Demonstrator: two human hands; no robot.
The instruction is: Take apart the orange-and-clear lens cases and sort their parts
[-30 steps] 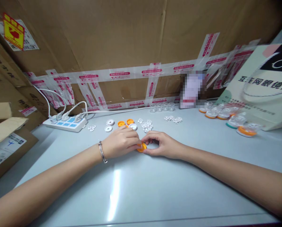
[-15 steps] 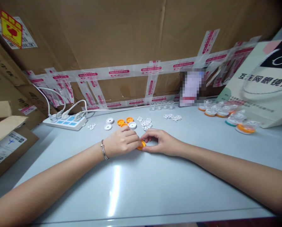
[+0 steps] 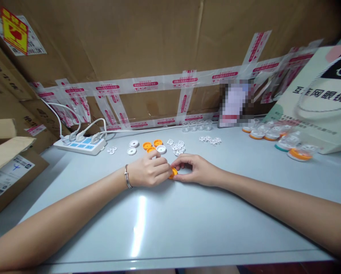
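An orange round shallow plastic base (image 3: 174, 174) rests at the middle of the table, held at its right edge between the thumb and fingers of my right hand (image 3: 201, 170). My left hand (image 3: 149, 170), a silver bangle at its wrist, has curled fingers over the base's left side. Its fingertips are partly hidden, so whatever they may pinch does not show. Just behind the left hand lie several orange bases (image 3: 158, 143) and a white one (image 3: 161, 149). Behind the base is a pile of white openwork plastic parts (image 3: 178, 148).
Further left are two white round bases (image 3: 132, 151), small white pieces (image 3: 111, 150) and a power strip (image 3: 80, 145). Clear cups (image 3: 196, 126) line the back beside a phone (image 3: 233, 104). Domed assembled pieces (image 3: 300, 154) stand right, before a paper bag (image 3: 321, 99). Cardboard boxes (image 3: 147, 38) wall the back.
The view has shifted slightly. My left index finger has lifted and the left fingers have loosened a little over the orange base. My right hand keeps its hold.
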